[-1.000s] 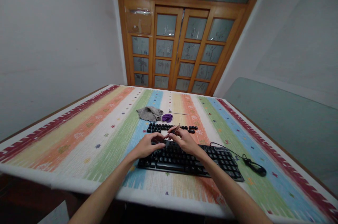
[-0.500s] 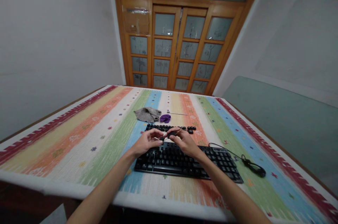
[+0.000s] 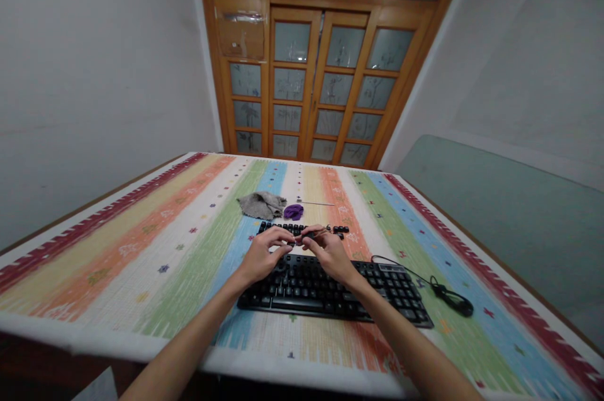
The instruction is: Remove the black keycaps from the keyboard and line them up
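Note:
Above the back edge of the black keyboard, my two hands meet with their fingertips almost touching. My left hand is closed in a pinch on a small black keycap, mostly covered by the fingers. My right hand is closed around a small dark piece whose kind I cannot make out. Just behind the hands lie rows of loose black keycaps, partly hidden by my fingers. The keyboard's upper middle is covered by my right hand and wrist.
A grey cloth and a crumpled purple cloth lie behind the loose keycaps, beside a thin rod. The bundled keyboard cable rests at right. A striped tablecloth covers the table.
My left fingertips have drawn up closer to my right hand, and the keycap in them shows less than before. The right hand stays in nearly the same place.

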`<state>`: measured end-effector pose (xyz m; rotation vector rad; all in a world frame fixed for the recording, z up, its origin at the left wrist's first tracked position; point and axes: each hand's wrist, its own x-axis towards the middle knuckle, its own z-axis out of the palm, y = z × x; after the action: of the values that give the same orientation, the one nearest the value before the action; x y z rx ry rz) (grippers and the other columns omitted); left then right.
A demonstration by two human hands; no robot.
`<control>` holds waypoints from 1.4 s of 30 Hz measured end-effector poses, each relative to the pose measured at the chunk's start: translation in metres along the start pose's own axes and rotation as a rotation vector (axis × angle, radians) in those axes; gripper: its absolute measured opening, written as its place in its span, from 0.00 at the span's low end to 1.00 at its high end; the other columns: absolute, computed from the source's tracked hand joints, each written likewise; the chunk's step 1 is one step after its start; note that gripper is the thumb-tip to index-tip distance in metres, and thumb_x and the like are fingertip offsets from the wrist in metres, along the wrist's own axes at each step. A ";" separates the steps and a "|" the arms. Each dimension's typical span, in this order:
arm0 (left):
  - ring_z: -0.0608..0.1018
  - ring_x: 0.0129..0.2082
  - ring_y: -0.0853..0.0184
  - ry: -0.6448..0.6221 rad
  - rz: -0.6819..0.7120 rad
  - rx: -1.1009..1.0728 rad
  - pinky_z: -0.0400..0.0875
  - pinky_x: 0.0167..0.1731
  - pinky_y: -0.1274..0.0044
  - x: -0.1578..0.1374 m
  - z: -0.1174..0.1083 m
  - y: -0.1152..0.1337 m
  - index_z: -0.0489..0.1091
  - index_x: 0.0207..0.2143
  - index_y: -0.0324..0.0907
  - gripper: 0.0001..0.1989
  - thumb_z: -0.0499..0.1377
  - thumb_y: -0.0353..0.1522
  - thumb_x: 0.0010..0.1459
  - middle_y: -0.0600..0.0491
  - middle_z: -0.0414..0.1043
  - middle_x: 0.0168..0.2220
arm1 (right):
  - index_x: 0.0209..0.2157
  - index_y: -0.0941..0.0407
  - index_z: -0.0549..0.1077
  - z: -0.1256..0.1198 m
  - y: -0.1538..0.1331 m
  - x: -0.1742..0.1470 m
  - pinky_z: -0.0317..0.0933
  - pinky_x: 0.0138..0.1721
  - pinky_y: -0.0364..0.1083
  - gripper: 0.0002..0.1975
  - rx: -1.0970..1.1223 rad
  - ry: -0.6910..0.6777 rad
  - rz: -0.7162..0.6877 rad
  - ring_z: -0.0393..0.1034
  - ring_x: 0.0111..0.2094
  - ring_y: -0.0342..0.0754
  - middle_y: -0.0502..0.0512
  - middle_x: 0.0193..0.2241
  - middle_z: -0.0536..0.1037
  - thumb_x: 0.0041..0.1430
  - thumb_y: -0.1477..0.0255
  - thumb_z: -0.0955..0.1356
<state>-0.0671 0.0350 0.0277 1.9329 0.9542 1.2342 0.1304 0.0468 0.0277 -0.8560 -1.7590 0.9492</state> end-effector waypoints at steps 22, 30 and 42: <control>0.78 0.37 0.65 -0.121 -0.026 0.172 0.74 0.36 0.76 0.030 -0.006 -0.044 0.78 0.31 0.39 0.05 0.62 0.30 0.53 0.49 0.76 0.37 | 0.36 0.57 0.75 -0.011 0.001 -0.005 0.68 0.35 0.47 0.15 -0.184 -0.014 -0.019 0.75 0.32 0.48 0.57 0.35 0.79 0.63 0.59 0.66; 0.76 0.34 0.66 -0.279 0.008 0.471 0.72 0.41 0.73 0.038 0.005 -0.049 0.77 0.35 0.39 0.09 0.61 0.23 0.52 0.51 0.76 0.35 | 0.36 0.58 0.76 -0.026 0.002 -0.008 0.68 0.38 0.48 0.17 -0.231 0.027 -0.015 0.76 0.33 0.50 0.60 0.38 0.79 0.62 0.58 0.66; 0.71 0.44 0.59 -0.401 0.131 0.828 0.67 0.46 0.71 0.043 0.003 -0.051 0.78 0.35 0.40 0.07 0.62 0.25 0.53 0.48 0.74 0.39 | 0.37 0.58 0.75 -0.035 0.003 -0.011 0.70 0.38 0.48 0.15 -0.184 0.032 0.007 0.78 0.33 0.51 0.59 0.34 0.80 0.62 0.60 0.66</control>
<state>-0.0634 0.0971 0.0044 2.7692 1.2412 0.4706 0.1672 0.0466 0.0304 -0.9893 -1.8369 0.7823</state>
